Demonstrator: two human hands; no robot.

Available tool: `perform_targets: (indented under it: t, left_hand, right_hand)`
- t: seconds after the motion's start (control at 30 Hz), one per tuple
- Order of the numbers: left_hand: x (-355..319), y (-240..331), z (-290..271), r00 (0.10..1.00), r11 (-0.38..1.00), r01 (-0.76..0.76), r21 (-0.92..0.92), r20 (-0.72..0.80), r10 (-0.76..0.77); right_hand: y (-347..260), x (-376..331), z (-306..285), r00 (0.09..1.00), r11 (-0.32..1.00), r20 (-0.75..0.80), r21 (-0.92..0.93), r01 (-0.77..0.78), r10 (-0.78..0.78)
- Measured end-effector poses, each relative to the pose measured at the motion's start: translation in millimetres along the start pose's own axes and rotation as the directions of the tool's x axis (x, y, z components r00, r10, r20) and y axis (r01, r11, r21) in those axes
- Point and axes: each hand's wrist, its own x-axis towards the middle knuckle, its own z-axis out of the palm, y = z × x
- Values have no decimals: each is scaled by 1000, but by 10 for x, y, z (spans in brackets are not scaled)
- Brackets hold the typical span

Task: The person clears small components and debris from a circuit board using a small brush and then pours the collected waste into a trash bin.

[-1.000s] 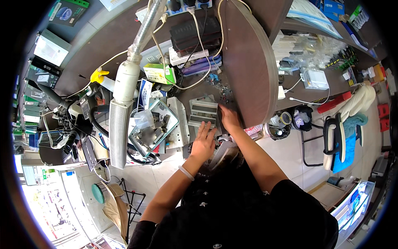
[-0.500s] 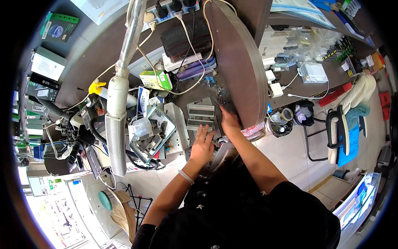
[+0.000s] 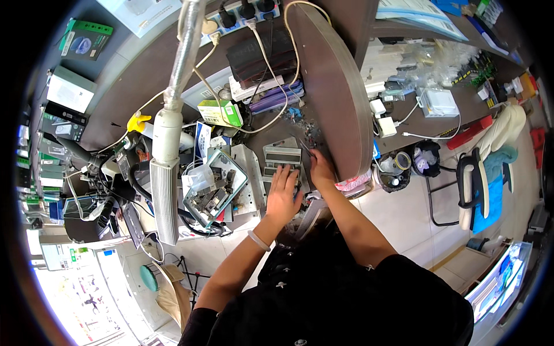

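Left hand (image 3: pixel 281 197): fingers extended, laid over near part of grey metal fixture (image 3: pixel 282 154); underside of palm hidden. Right hand (image 3: pixel 321 170): closed on thin dark tool (image 3: pixel 303 145), tip beyond fingers, right of fixture. Judged step: steadying fixture for tool work. Next move likely calls for tip brought left.

To the right of the teal-rimmed tray (image 3: pixel 231 199), the slotted plate (image 3: pixel 283 151) is silver-grey. Beyond the tray, the box (image 3: pixel 233 115) is green and white, the spray head (image 3: pixel 137 123) yellow.
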Motion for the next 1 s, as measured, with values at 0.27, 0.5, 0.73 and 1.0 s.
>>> perform_targets:
  t: [0.27,0.5,0.73,1.0]
  left_hand:
    - [197,-283,194,996,999,43,33,-77,-40]
    - [153,-310,249,995,995,69,76,-79,-63]
    - [138,-321,248,994,992,102,75,-50,-99]
    - [130,-345,274,994,995,90,47,-68,-86]
  right_hand:
    - [-278,268,-123,960,941,54,-192,278,-273]
    - [-608,836,252,951,883,111,-354,309,-288]
    - [-507,909,224,983,882,63,-434,184,-174]
    - [-829,288,-204,991,827,137,-556,85,-9]
